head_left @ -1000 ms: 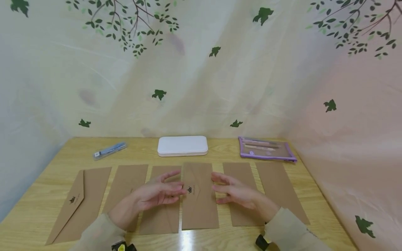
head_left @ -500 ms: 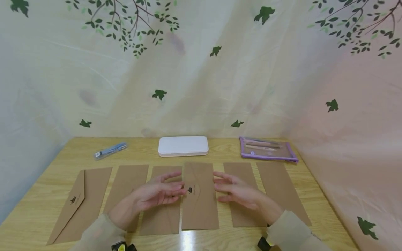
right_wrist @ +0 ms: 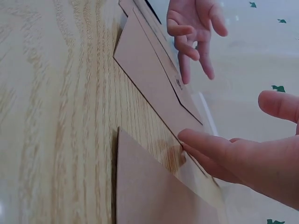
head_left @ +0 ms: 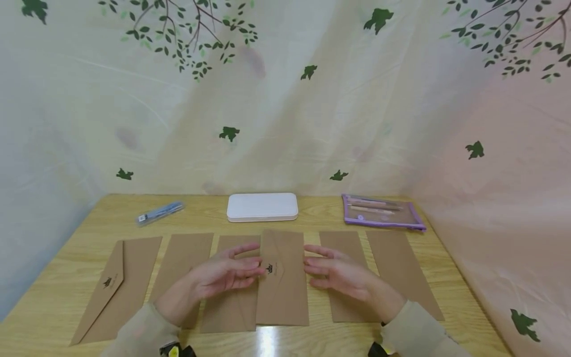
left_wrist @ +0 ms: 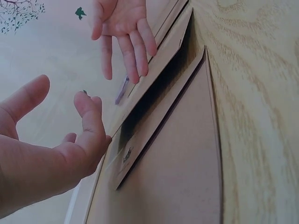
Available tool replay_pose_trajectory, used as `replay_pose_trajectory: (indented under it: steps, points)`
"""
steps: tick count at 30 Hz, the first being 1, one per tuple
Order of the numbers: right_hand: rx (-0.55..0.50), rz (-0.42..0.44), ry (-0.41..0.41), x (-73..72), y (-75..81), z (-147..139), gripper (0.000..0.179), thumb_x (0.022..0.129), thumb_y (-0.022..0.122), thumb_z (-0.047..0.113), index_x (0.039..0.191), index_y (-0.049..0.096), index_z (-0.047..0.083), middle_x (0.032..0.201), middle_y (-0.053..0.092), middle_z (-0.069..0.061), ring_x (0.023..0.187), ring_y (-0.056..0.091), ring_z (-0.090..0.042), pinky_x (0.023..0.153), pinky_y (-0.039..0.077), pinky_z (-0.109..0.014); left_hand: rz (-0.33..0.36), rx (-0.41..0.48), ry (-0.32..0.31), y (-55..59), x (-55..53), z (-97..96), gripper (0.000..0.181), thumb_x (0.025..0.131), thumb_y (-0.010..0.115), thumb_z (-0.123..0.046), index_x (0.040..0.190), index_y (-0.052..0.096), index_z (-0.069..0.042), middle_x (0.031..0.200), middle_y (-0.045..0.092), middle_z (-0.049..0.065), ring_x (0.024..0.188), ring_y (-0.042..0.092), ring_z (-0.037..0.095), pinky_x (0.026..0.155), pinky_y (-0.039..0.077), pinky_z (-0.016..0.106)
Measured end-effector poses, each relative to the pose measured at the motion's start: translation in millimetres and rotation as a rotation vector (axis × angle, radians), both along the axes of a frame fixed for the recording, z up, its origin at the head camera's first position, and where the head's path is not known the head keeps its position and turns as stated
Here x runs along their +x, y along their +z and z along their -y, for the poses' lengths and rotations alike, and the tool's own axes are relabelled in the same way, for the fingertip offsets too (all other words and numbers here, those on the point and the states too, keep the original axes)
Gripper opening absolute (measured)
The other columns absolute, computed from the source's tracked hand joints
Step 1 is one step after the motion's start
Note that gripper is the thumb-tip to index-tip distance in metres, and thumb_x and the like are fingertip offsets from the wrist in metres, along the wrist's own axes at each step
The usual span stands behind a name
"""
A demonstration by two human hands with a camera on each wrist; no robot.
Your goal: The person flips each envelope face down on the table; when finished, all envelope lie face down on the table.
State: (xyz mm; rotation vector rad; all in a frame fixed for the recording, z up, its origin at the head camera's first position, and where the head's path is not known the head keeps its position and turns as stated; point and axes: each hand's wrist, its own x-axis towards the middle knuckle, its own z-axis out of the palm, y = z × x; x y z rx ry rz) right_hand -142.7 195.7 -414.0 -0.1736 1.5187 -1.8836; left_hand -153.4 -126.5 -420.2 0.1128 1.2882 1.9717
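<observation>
A brown envelope (head_left: 283,297) with a small black crown print lies between my two hands, one of several in a row. My left hand (head_left: 227,275) has its fingers extended, loosely bent and spread; their tips are at this envelope's left edge, over the neighbouring envelope (head_left: 229,312). On the other side, the fingertips of my right hand (head_left: 341,277) meet the right edge, as the right wrist view also shows. Its fingers are nearly straight, and the palm faces the left hand. In the left wrist view, the flap of an envelope (left_wrist: 173,154) stands slightly raised. Neither hand grasps anything.
More envelopes lie at the left (head_left: 138,277) and right (head_left: 401,272) on the wooden table (head_left: 450,297). Along the back are a clear packet of blue pens (head_left: 160,213), a white case (head_left: 262,207) and a purple-edged pencil pouch (head_left: 383,222). A leaf-patterned curtain (head_left: 276,99) hangs behind.
The middle envelope has slid slightly left, narrowing the gap to its left neighbour. Both hands keep nearly the same pose. The head view has shifted a little.
</observation>
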Motion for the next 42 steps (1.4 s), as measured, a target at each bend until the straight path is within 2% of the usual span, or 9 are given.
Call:
replay_pose_trajectory:
  steps: [7,11,21,30,34,38,42]
  points:
    - [-0.016,0.028,-0.029,0.5,-2.2,-1.4,0.076,0.103,0.058,0.016,0.158,0.01,-0.006,0.161,0.011,-0.034,0.148,0.017,-0.048,0.118,0.027,-0.056,-0.01,-0.015,-0.002,5.3,-0.6,0.0,0.076,0.1,0.062,-0.007,0.158,0.014,0.002,0.142,0.047,0.025,0.114,0.063,0.025,0.091,0.054,0.03]
    - [-0.024,0.031,-0.027,1.2,-1.1,-0.5,0.077,0.103,0.058,0.016,0.158,0.009,-0.006,0.161,0.011,-0.034,0.149,0.016,-0.048,0.118,0.026,-0.056,-0.006,-0.011,0.01,7.4,-2.2,-1.0,0.074,0.101,0.061,-0.007,0.158,0.016,0.004,0.139,0.052,0.022,0.111,0.064,0.022,0.09,0.054,0.028]
    - [-0.033,0.0,-0.022,4.8,0.9,3.4,0.077,0.104,0.057,0.017,0.16,0.007,-0.002,0.163,0.005,-0.032,0.149,0.012,-0.048,0.118,0.021,-0.06,-0.01,-0.017,-0.004,13.7,-1.8,-9.0,0.066,0.102,0.059,-0.008,0.156,0.024,0.005,0.125,0.057,0.012,0.103,0.062,0.017,0.084,0.053,0.024]
    - [-0.026,-0.002,-0.068,11.5,3.0,10.3,0.079,0.102,0.059,0.017,0.16,0.008,-0.001,0.163,0.007,-0.031,0.149,0.014,-0.049,0.117,0.021,-0.062,-0.008,-0.015,-0.016,12.4,-2.1,-15.8,0.056,0.105,0.053,-0.01,0.153,0.03,0.006,0.121,0.058,0.009,0.097,0.061,0.015,0.079,0.053,0.023]
    - [-0.021,-0.021,-0.08,18.9,5.6,17.4,0.081,0.1,0.061,0.015,0.16,0.008,-0.003,0.164,-0.001,-0.032,0.149,0.01,-0.048,0.118,0.022,-0.06,-0.015,-0.012,-0.031,11.3,-1.4,-16.3,0.051,0.104,0.053,-0.011,0.15,0.037,0.005,0.118,0.059,0.007,0.096,0.062,0.016,0.078,0.052,0.024]
    - [-0.048,-0.023,-0.075,24.1,6.0,24.9,0.084,0.099,0.061,0.013,0.159,0.005,-0.005,0.163,-0.01,-0.032,0.149,0.01,-0.049,0.118,0.024,-0.059,-0.026,-0.01,-0.062,9.5,0.0,-17.8,0.051,0.104,0.054,-0.013,0.149,0.037,0.005,0.121,0.059,0.006,0.099,0.063,0.017,0.082,0.053,0.025]
    - [-0.084,0.003,-0.07,25.8,6.0,30.1,0.082,0.099,0.06,0.012,0.159,0.006,-0.005,0.164,0.001,-0.031,0.148,0.018,-0.047,0.117,0.028,-0.057,-0.037,-0.019,-0.073,8.1,1.4,-19.8,0.054,0.104,0.055,-0.014,0.15,0.036,0.005,0.122,0.057,0.007,0.102,0.063,0.017,0.086,0.053,0.026]
